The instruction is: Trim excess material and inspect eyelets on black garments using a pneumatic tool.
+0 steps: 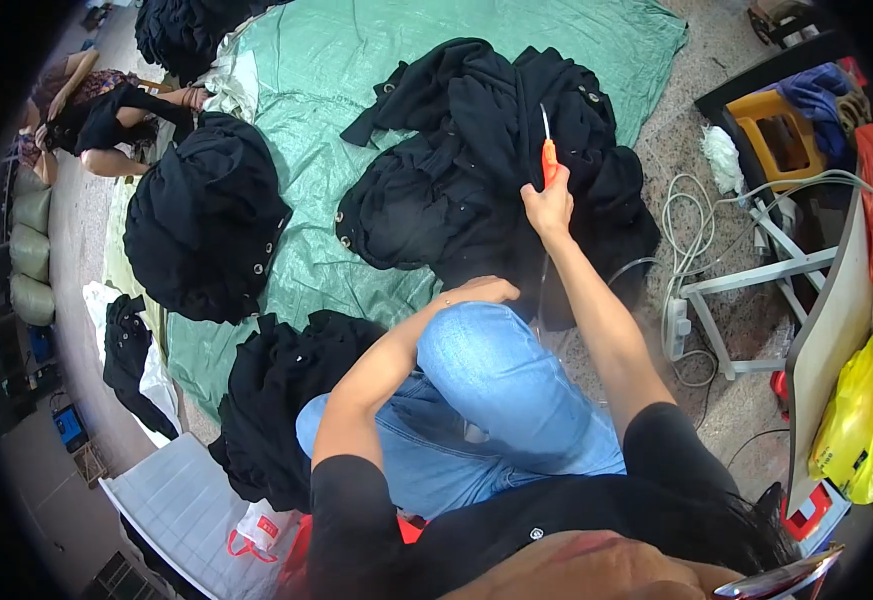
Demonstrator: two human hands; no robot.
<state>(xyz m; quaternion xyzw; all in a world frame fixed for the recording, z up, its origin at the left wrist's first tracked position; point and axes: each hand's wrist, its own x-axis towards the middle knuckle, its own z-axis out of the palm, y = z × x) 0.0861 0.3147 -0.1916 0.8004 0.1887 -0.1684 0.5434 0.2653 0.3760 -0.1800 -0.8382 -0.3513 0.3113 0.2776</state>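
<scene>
My right hand (pixel 549 208) is closed around the orange handle of a slim tool (pixel 548 150) with a long, thin metal tip, like a soldering iron. The tip points away from me, over a large heap of black garments (pixel 496 150) with metal eyelets. A thin cord seems to hang below this hand. Beside my raised knee, my left hand (pixel 483 289) has its fingers curled at the near edge of the black cloth (pixel 466 265); the knee hides part of that hand.
Green sheeting (pixel 326 180) covers the floor under several black garment piles (pixel 206 220). Another person (pixel 106 125) sits at the far left. On the right are coiled white cables (pixel 691 225), a power strip (pixel 676 325), a metal-legged stand (pixel 706 325) and a yellow bag (pixel 861 425).
</scene>
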